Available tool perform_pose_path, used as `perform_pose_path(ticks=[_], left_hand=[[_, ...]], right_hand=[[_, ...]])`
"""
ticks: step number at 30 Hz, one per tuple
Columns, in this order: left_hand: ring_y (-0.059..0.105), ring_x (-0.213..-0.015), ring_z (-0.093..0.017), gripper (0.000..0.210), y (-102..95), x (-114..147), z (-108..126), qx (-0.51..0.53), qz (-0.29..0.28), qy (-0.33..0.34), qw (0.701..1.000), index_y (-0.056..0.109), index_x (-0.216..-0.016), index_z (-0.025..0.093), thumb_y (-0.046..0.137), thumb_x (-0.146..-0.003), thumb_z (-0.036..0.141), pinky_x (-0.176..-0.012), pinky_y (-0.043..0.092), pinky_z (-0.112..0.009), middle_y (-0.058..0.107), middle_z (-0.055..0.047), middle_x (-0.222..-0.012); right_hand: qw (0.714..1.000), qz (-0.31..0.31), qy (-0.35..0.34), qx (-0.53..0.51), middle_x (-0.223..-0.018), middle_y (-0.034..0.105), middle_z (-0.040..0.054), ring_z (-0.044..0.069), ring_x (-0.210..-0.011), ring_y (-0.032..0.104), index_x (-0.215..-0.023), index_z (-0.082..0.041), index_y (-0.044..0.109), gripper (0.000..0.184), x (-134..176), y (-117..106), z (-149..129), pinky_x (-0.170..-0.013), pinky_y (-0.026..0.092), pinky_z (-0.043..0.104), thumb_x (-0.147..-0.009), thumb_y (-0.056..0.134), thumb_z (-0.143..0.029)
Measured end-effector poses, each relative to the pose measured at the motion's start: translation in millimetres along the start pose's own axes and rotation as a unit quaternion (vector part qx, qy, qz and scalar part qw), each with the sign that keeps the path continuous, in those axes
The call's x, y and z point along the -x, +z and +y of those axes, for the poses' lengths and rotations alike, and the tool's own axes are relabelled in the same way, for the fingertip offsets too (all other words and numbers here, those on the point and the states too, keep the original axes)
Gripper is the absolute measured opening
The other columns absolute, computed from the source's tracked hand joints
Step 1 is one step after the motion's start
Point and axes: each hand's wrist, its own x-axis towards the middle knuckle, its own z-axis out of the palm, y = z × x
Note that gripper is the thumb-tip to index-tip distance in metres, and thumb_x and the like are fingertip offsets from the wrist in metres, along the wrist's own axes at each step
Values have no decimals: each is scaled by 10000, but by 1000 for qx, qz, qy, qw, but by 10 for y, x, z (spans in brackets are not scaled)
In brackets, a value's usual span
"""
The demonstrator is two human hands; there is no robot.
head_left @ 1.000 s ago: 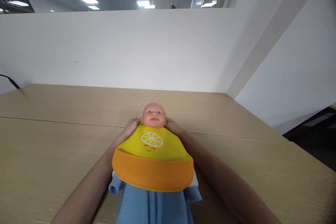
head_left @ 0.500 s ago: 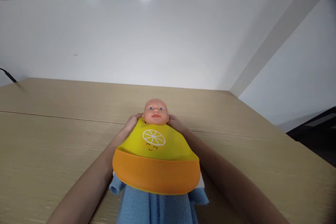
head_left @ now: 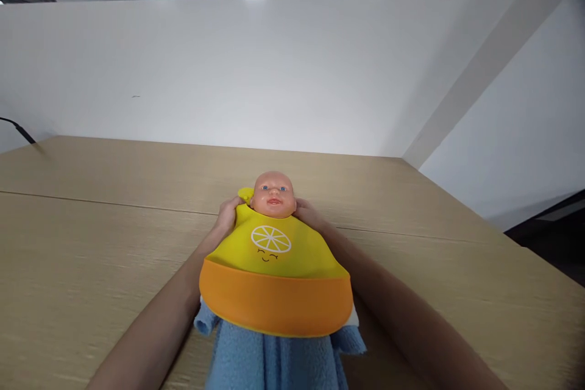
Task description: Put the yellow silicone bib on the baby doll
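At the doll's neck, my left hand (head_left: 227,214) is curled around the yellow strap end of the bib (head_left: 274,268), fingers closed on it just beside the doll's cheek, a little tab of the strap poking up above my knuckles. My right hand (head_left: 307,214) sits on the other side of the neck, tucked partly behind the bib's edge; I cannot tell whether it grips the other strap or only rests against it. The bib looks like soft silicone to me, bendy and light, slightly grippy rather than slick, with a stiffer orange catch-pocket at the bottom, so I judge the thin neck straps to be the right place to hold it. The doll (head_left: 273,194) lies on its back on the wooden table (head_left: 91,244), head away from me, hard plastic and light by the look of it, wrapped in a blue fleece garment (head_left: 274,362) that is soft and loose. Both my forearms reach forward along either side of its body, low over the tabletop, wrists turned inward toward the neck.
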Motion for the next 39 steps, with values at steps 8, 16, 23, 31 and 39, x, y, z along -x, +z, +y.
perform_pose_path(ticks=[8,16,23,31,39], left_hand=[[339,-458,-89,217,5,58,74,-61,47,56,995,344,-453,205,539,-521,138,-466,246,-242,311,65,-453],[439,-564,-124,266,44,113,162,-120,54,96,987,330,-440,203,558,-533,104,-528,267,-246,350,49,-483],[304,-490,-94,267,51,30,60,-152,76,126,977,371,-443,204,607,-558,156,-496,218,-246,336,61,-464],[411,-518,-123,165,-24,-3,104,-156,36,77,984,482,-457,185,615,-551,170,-511,285,-263,460,29,-499],[540,-535,-159,131,42,10,76,-32,-7,-20,999,572,-666,169,622,-547,196,-537,405,-275,579,12,-572]], right_hand=[[999,-21,-25,-23,-1042,698,45,277,-996,620,-930,-180,714,299,-48,-13,55,-809,503,349,-677,619,-306],[999,-38,-9,-29,-988,710,60,278,-928,641,-910,-170,712,285,-36,-29,66,-753,512,349,-684,608,-310],[999,-28,-8,-21,-990,710,56,289,-940,637,-887,-172,714,292,-69,-52,94,-761,515,360,-645,607,-294],[999,-26,-3,-38,-953,715,69,285,-924,639,-835,-164,711,265,-58,-38,95,-763,516,367,-644,626,-326],[999,-39,4,-31,-1041,693,79,283,-961,628,-929,-149,711,326,46,-19,-81,-808,503,372,-681,610,-336]])
